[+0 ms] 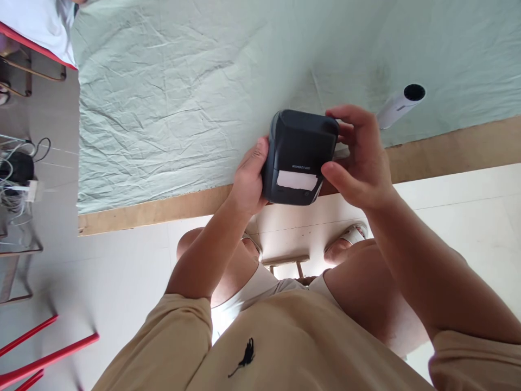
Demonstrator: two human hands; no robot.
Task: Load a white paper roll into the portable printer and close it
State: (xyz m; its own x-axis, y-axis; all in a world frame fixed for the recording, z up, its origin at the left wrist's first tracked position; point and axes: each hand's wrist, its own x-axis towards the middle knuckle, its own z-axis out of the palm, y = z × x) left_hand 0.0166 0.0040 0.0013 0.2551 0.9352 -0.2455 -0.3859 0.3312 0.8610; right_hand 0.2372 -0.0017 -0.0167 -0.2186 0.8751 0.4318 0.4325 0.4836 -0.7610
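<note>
A black label printer (307,138) with a torn strip of white paper (298,180) at its slot is held up above the table's front edge. My left hand (253,176) grips the printer's left side, thumb along its edge. At the right side, my right hand (360,157) is curved round the printer, the thumb at its lower right corner and a fingertip at its upper right corner. Part of the right hand's fingers is hidden behind the printer.
A white cylinder with a dark top (401,106) stands on the green tablecloth (183,98) at the right. A person's white clothing (43,24) shows at the upper left. Tangled cables (16,179) and red legs (52,355) are at the left.
</note>
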